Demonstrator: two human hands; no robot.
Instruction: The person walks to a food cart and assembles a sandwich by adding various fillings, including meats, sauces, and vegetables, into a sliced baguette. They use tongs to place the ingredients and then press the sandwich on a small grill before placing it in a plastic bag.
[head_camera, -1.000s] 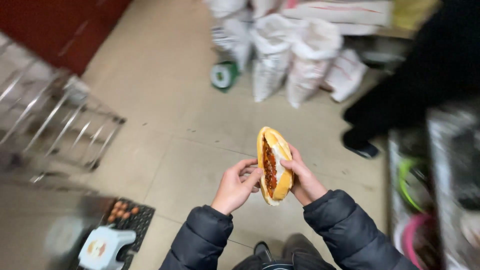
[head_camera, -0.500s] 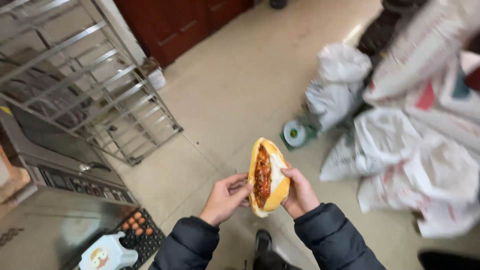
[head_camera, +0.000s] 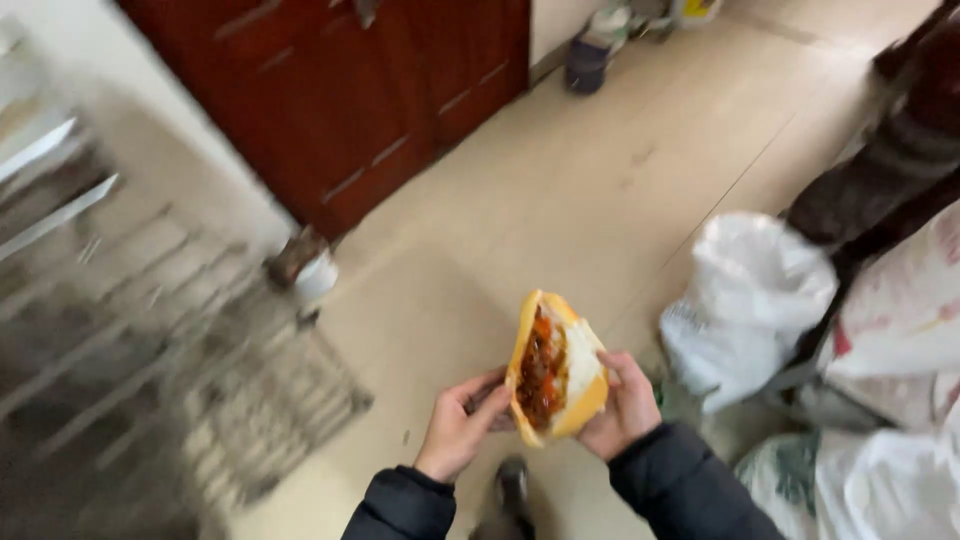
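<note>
Split bun (head_camera: 555, 365) with reddish-brown filling, held upright at chest height over the tiled floor (head_camera: 560, 200). Right hand (head_camera: 620, 410) cups the white outer side, grip closed around it; left hand (head_camera: 460, 430) pinches the yellow edge with its fingertips. Judged soft, light and crushable, with loose filling likely to spill at the open seam; best held low by both crusts, seam up. Open floor ahead. White sacks (head_camera: 750, 300) crowd close on the right, a blurred wire rack (head_camera: 130, 350) on the left, a dark red door (head_camera: 340, 110) beyond.
</note>
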